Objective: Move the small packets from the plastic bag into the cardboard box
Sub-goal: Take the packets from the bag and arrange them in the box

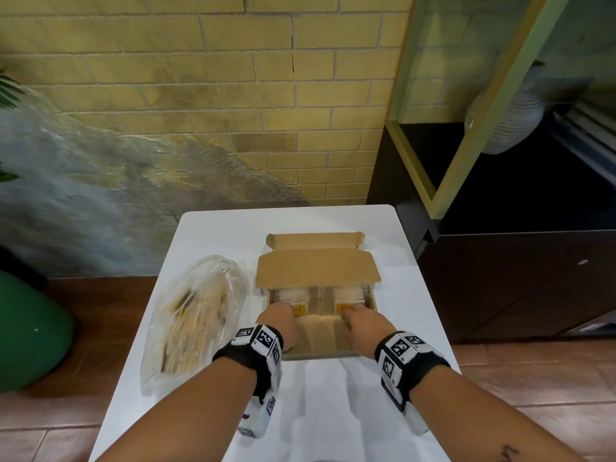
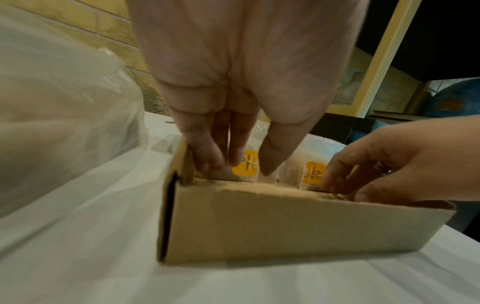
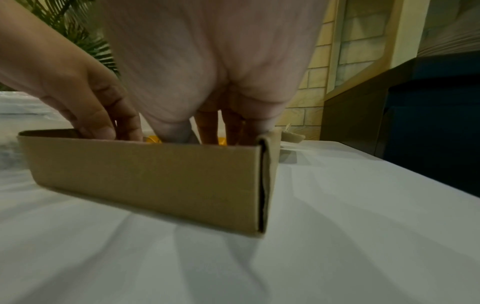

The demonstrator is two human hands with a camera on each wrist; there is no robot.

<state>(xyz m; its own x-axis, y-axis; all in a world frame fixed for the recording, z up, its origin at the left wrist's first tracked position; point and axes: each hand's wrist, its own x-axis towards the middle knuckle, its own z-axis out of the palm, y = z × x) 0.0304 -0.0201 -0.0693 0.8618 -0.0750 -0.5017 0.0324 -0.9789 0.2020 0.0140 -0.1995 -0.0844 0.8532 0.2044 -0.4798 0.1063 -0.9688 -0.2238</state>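
Observation:
An open cardboard box (image 1: pixel 318 335) sits mid-table with its lid (image 1: pixel 316 268) folded back. Two rows of small clear packets with yellow labels stand in its far half, a left row (image 1: pixel 293 297) and a right row (image 1: pixel 350 295). My left hand (image 1: pixel 283 311) reaches into the box, its straight fingers (image 2: pixel 207 158) and thumb pressing against the front left packet (image 2: pixel 248 164). On the other side my right hand (image 1: pixel 351 313) rests its fingers (image 2: pixel 335 176) on the front right packet (image 2: pixel 313 172). The plastic bag (image 1: pixel 196 315), still holding packets, lies left of the box. In the right wrist view the box wall (image 3: pixel 145 174) hides the packets.
The white table (image 1: pixel 333 411) is narrow, and the bag overhangs its left edge. A dark cabinet (image 1: pixel 500 278) stands close on the right, a green pot (image 1: pixel 30 331) on the floor at left, and a brick wall behind.

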